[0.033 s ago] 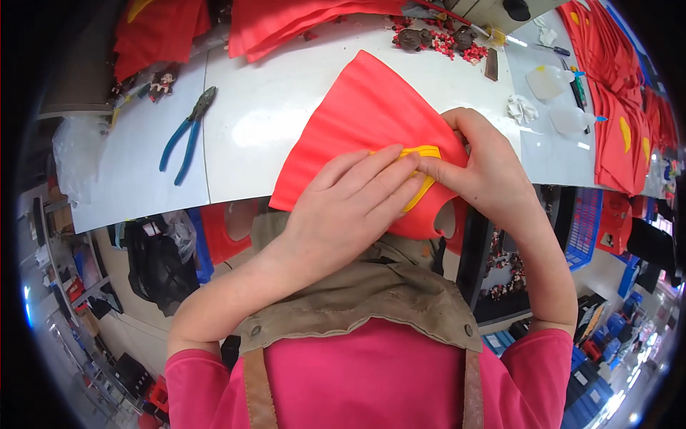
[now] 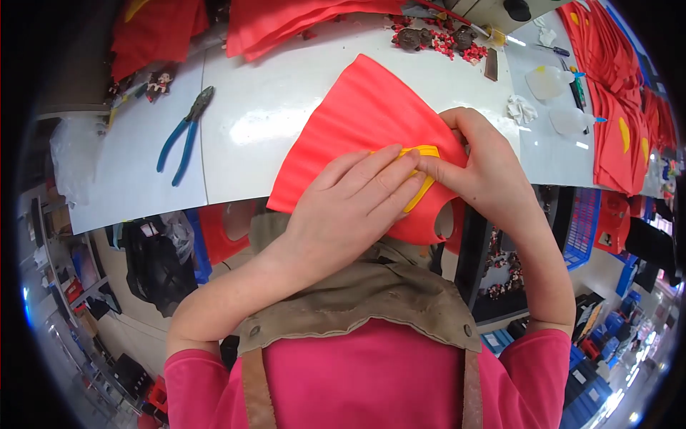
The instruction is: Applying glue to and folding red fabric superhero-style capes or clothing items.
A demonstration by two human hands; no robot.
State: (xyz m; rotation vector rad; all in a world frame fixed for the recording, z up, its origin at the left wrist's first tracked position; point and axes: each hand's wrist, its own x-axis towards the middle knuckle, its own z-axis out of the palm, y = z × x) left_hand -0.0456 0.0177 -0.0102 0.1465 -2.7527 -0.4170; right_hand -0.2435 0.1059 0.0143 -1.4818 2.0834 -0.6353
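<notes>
A red, fan-shaped piece of soft sheet (image 2: 364, 104), like a small cape, lies over the table's front edge with its narrow end toward me. On it sits a yellow patch (image 2: 429, 151), partly covered by my fingers. My left hand (image 2: 350, 193) rests flat across the piece, fingers stretched out together over the patch. At the piece's right side, my right hand (image 2: 486, 161) grips it, thumb on top by the patch and the other fingers curled around the edge. A rounded cut-out shows at the near right end.
Blue-handled pliers (image 2: 187, 139) lie left on the white table (image 2: 236, 171). Stacks of red sheets (image 2: 300, 25) stand at the back. Small dark figures (image 2: 411, 39) and red bits lie far right of middle. Crumpled tissue (image 2: 522, 109) and squeeze bottles (image 2: 572, 120) sit at right.
</notes>
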